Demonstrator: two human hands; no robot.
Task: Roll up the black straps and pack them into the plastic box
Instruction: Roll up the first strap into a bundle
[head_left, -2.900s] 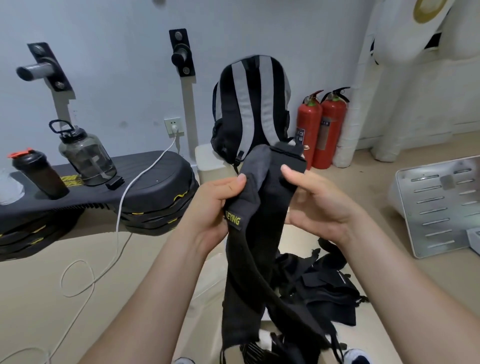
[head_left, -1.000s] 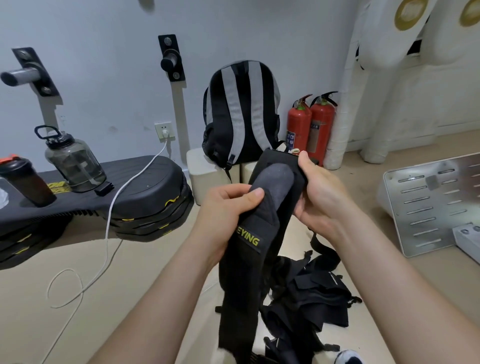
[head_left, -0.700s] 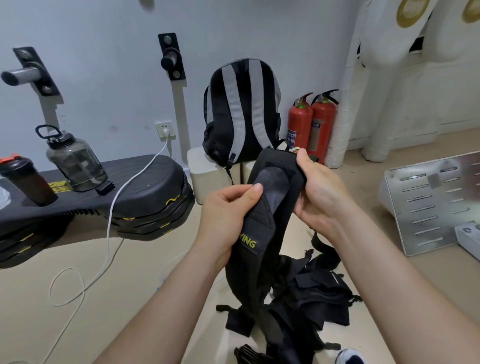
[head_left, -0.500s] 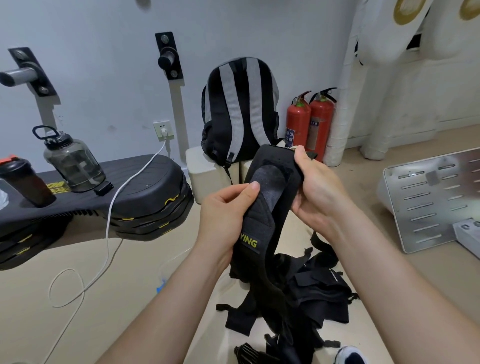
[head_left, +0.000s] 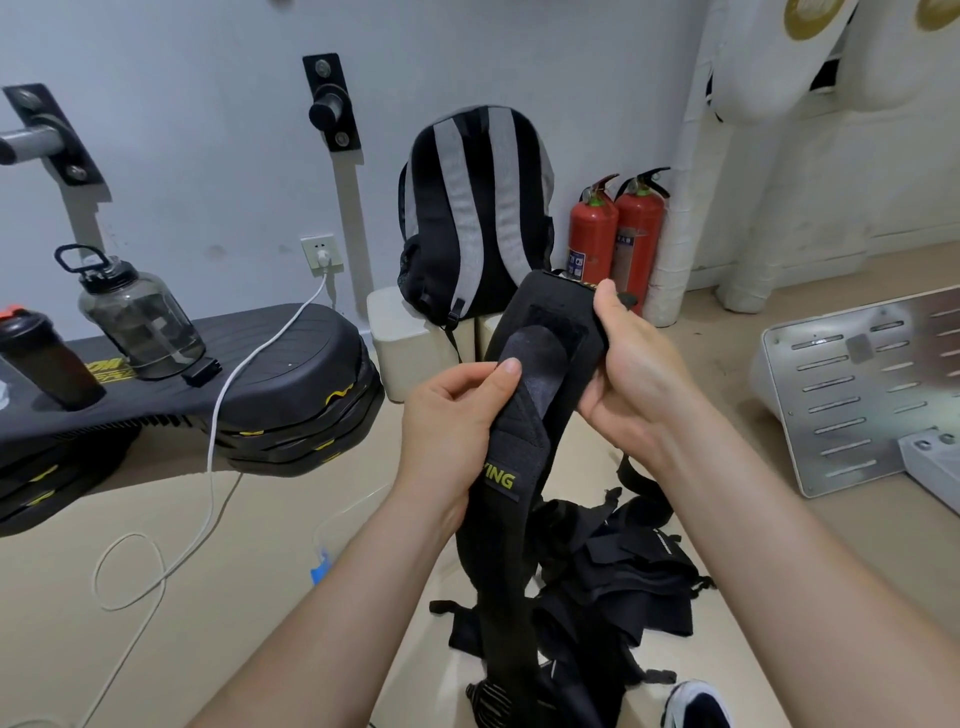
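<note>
A wide black strap (head_left: 524, 415) with a yellow-lettered tag hangs in front of me, its top end folded over. My left hand (head_left: 452, 431) pinches its left edge, thumb on the grey patch. My right hand (head_left: 623, 374) grips the folded top from the right. The strap's tail drops to a heap of black straps (head_left: 613, 582) on the floor. A clear plastic box edge (head_left: 353, 514) shows faintly behind my left forearm.
A black and grey backpack (head_left: 472, 208) stands on white blocks by the wall, with two red extinguishers (head_left: 618, 239) to its right. Left is a black platform (head_left: 249, 374) carrying two bottles and a white cable. A perforated metal plate (head_left: 862, 395) leans at right.
The top of the strap has been folded down over itself. My right hand closed round that fold, and my left thumb slid up onto the grey patch.
</note>
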